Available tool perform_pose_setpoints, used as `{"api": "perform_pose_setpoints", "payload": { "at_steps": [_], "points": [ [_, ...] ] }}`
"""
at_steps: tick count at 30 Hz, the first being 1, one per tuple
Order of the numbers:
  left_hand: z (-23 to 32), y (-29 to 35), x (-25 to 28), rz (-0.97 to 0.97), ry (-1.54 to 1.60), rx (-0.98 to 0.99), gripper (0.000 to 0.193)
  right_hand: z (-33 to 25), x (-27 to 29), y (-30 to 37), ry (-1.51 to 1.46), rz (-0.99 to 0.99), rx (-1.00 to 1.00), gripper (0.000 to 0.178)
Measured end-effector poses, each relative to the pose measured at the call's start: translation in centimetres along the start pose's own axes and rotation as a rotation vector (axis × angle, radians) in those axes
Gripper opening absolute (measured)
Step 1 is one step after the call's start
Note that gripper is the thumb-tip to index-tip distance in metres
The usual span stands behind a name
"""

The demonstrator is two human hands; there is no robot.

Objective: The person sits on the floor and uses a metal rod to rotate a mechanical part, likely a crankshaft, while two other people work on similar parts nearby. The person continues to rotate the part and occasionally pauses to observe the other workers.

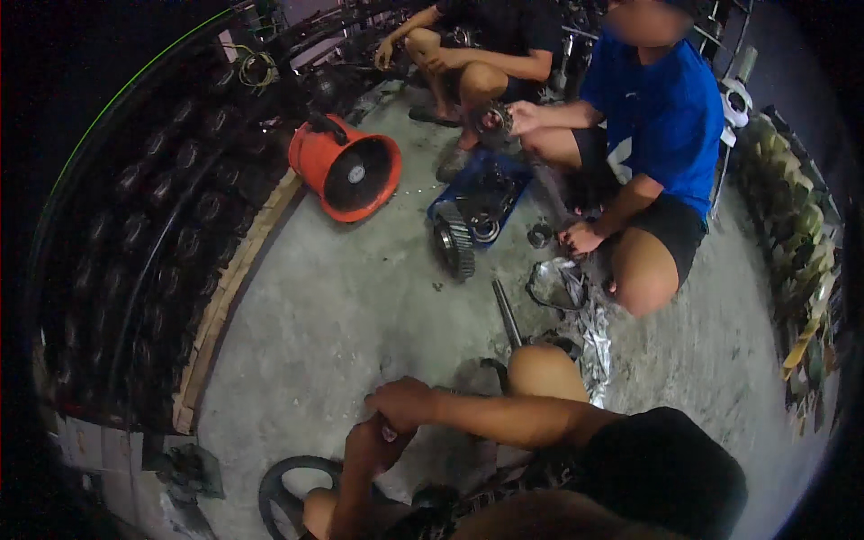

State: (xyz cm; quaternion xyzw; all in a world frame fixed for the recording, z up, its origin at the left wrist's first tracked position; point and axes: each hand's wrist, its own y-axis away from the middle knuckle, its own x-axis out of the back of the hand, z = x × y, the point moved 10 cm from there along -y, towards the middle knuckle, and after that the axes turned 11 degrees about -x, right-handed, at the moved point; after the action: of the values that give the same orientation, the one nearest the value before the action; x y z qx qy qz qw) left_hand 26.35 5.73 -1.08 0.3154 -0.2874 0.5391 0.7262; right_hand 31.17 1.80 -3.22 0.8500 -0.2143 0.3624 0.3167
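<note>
Low in the view, my right hand (404, 403) and my left hand (374, 445) are pressed together over the concrete floor, the right one above the left. Fingers of both are curled closed. A small pale pinkish spot shows between them, but what they grip is hidden. Near my left forearm lies a black spoked wheel (269, 493), partly covered by my leg. Beyond my right forearm a metal shaft (507, 311) points away beside my bent knee (545, 371). Farther ahead a large toothed gear (457, 241) stands on edge against a blue tray (519, 186) of metal parts.
An orange blower fan (389, 184) stands ahead to the left. A person in a blue shirt (666, 108) sits ahead right, holding a dark round part (493, 124); another person sits beyond. Crumpled plastic (596, 346) lies near my knee. Dark stacked parts (135, 243) line the left.
</note>
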Motion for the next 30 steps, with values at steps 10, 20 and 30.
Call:
{"api": "perform_pose_setpoints", "payload": {
  "at_steps": [10,20,30],
  "points": [
    [0.1,-0.2,-0.2,-0.007,0.063,-0.033,0.046,0.5,-0.8,-0.7,0.025,0.041,0.014,0.056],
    [1.0,0.2,0.4,0.006,0.073,-0.018,0.045,-0.2,-0.1,0.3,0.039,0.022,0.0,0.05],
    [-1.6,-1.4,-1.2,0.078,0.08,-0.16,0.035,0.6,0.3,-0.8,0.085,0.052,-0.021,0.047]
  ]
}}
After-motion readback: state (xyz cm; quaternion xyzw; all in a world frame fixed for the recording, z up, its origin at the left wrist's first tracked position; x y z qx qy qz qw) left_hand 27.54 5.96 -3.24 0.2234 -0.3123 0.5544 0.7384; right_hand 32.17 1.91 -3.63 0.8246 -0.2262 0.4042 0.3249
